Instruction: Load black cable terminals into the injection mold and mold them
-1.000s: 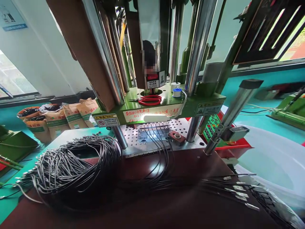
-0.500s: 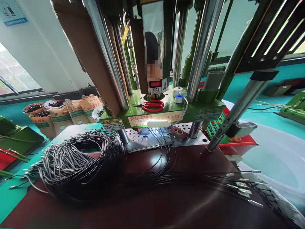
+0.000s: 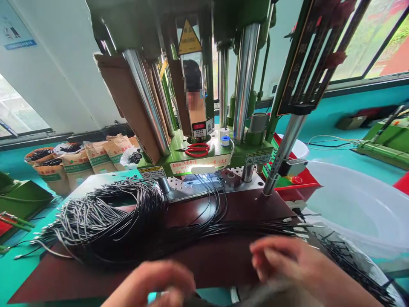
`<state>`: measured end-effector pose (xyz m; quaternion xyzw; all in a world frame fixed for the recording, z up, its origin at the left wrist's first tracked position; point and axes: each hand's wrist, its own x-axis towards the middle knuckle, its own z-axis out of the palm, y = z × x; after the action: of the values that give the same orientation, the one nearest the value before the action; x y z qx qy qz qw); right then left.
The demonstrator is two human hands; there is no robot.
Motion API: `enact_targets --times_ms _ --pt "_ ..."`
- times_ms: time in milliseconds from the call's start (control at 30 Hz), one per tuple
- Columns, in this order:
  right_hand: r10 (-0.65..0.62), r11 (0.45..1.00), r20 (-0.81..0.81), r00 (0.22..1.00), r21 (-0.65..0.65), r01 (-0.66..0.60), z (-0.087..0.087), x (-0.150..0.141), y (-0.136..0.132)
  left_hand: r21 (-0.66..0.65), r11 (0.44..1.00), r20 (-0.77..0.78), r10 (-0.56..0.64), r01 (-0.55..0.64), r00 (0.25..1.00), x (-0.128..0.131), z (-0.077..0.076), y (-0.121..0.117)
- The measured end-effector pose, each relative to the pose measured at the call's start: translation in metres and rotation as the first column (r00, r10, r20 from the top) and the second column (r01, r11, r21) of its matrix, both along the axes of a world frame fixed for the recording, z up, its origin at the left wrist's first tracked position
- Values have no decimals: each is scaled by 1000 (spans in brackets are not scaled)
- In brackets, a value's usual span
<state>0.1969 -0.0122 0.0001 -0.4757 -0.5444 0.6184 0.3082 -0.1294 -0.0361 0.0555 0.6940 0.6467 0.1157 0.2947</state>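
My left hand (image 3: 156,279) has come in at the bottom, its fingers curled and smeared by motion. My right hand (image 3: 281,258) is above the table's near right part, with fingers bent inward. A blurred dark strip (image 3: 236,297) runs low between the two hands; what it is I cannot make out. Beyond them, black cables (image 3: 220,230) lie across the dark red tabletop (image 3: 217,262). Some lead up into the green press (image 3: 153,157). A large coil of black cables (image 3: 108,213) rests to the left.
Red-handled pliers or snips (image 3: 196,149) and a small blue-and-white spool (image 3: 225,140) lie on the press ledge. A white tub (image 3: 361,204) stands right, near a bag of black parts (image 3: 348,260). Paper sacks (image 3: 75,168) stand at the back left.
Both hands have entered from below. The view has shifted, so the press's upper part and a yellow warning triangle now show. The cables lie as before.
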Motion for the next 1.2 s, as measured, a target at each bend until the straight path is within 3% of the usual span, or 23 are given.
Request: enact_targets --times_ms 67,133,233,300,433,600,800,933,1000,1067,1100,1167,1200 --pt "-148 982 -162 976 97 165 9 -18 40 123 991 120 -59 44 991 20 8 32" --pt "-270 942 -207 940 142 302 8 -35 79 254 967 194 -58 7 979 42 6 66" --pt "-367 909 -140 920 155 386 -7 -55 118 245 970 162 -50 9 986 68 -8 103" --pt "-384 907 -110 917 142 397 -18 -64 129 230 973 109 -21 -5 994 78 -20 113" --pt "-432 892 -80 898 110 439 -25 -70 134 201 979 117 14 -38 993 89 -33 114" --pt "-412 909 -144 900 4 417 -13 -67 135 168 984 179 34 -65 983 95 -31 107" --pt "-290 946 -353 890 -246 211 -3 -71 127 221 971 290 23 -91 957 90 -20 104" --pt "-199 953 -493 847 -297 50 11 -84 114 289 952 269 22 -103 963 86 -6 92" --pt "-160 944 -613 774 -324 -62 22 -91 107 478 868 196 44 -135 980 93 -7 72" --pt "-154 928 -706 691 -343 -143 35 -98 103 724 686 145 -57 -67 988 104 -16 46" --pt "-160 928 -725 670 -342 -148 41 -102 101 804 593 111 -228 48 967 110 -23 34" --pt "-161 946 -707 689 -310 -97 53 -110 99 855 412 -12 -592 316 806 117 -39 18" --pt "-153 957 -685 712 -283 -67 57 -113 98 815 421 -43 -640 397 767 115 -45 16"
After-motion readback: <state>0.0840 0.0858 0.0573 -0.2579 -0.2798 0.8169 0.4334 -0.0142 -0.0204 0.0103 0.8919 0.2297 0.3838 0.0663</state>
